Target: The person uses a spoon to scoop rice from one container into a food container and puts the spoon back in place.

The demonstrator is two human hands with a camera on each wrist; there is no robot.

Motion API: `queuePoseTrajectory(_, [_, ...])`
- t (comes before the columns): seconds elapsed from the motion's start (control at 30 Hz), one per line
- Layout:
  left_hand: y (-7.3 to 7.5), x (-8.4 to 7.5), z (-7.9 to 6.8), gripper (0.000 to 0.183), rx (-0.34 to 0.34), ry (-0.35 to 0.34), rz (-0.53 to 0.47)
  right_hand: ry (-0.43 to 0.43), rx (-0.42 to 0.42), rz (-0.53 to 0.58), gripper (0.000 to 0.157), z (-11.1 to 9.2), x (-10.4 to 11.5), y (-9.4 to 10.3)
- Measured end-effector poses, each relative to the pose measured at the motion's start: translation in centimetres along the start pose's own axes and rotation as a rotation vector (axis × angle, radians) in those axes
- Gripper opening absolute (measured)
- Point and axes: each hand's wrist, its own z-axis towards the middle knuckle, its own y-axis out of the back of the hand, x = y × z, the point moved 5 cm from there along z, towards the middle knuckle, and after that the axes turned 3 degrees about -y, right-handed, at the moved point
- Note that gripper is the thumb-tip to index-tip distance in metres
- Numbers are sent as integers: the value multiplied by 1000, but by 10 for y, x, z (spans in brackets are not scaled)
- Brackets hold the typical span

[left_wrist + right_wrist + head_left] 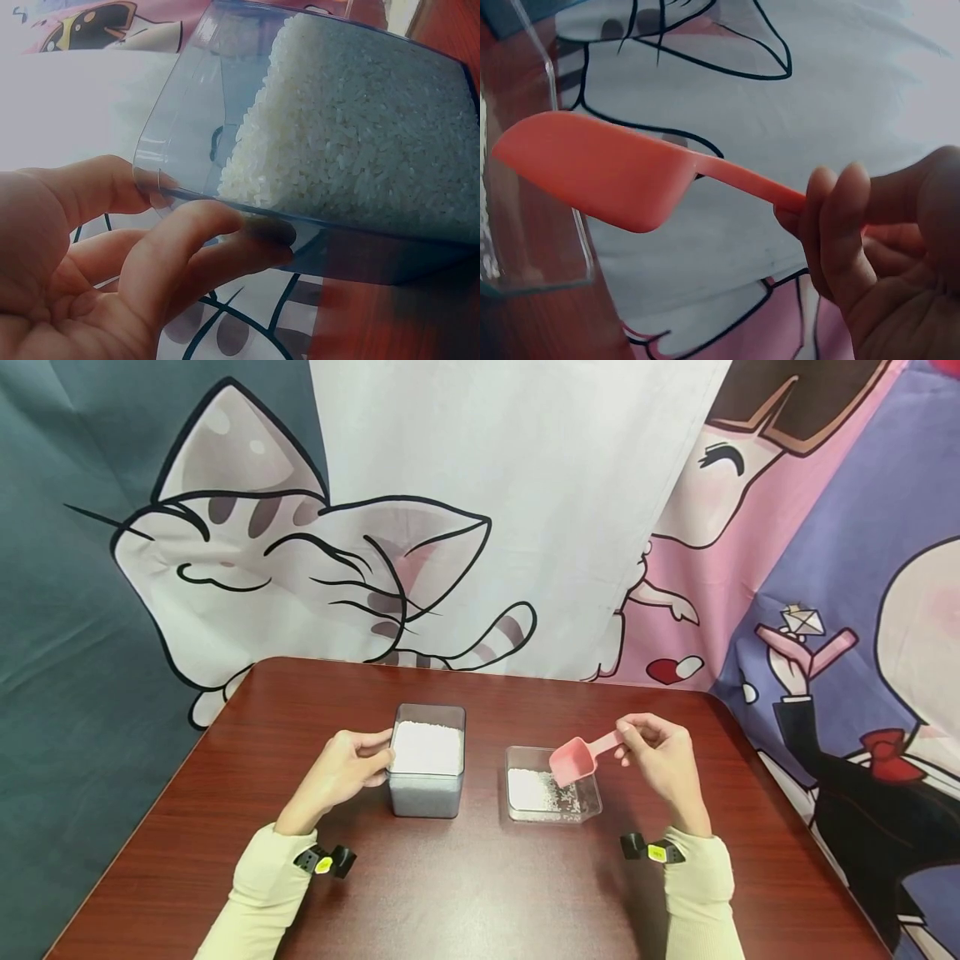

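On the table stands a tall bluish clear container [425, 798] of white rice [360, 120], filled fairly high. My left hand [343, 770] holds this container by its left wall, fingers and thumb near the rim. In my right hand [663, 758] is a pink scoop [573, 762], pinched by the end of its handle. The scoop hangs over the right side of a low clear box [543, 817], its bowl tilted toward the left. Rice [528, 789] lies mostly on the left side of that box, with loose grains on the right. The inside of the scoop cannot be made out.
Both vessels stand on a dark red wooden table [465, 893], with a gap between them. Behind the table hangs a cartoon-printed cloth [555, 527]. A black wrist device [324, 862] with a yellow-green patch sits on each forearm.
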Motion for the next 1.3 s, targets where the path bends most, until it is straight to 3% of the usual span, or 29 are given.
queuePoseTrajectory(0.17, [0, 0, 0, 44, 3, 1, -3, 141, 30, -127, 10, -6, 21, -8])
queuePoseTrajectory(0.33, [0, 0, 0, 44, 1, 1, -1, 235, 34, -174, 8, -8, 31, -13])
queuePoseTrajectory(0.63, [0, -1, -1, 43, 4, 6, -2, 205, 49, -162, 8, -9, 30, -16])
queuePoseTrajectory(0.9, [-1, -1, 0, 43, 1, 10, -3, 205, 1, -113, 7, -7, 23, -15])
queuePoseTrajectory(1.17, [-1, 0, 0, 43, 0, 10, -7, 87, -47, -31, 12, -2, 11, -12])
queuePoseTrajectory(1.27, [-1, 0, 0, 43, 0, 10, -8, 37, -86, 16, 16, 3, -8, -9])
queuePoseTrajectory(1.3, [-1, 0, 0, 43, -1, 11, -8, 35, -80, 83, 16, 3, -14, -9])
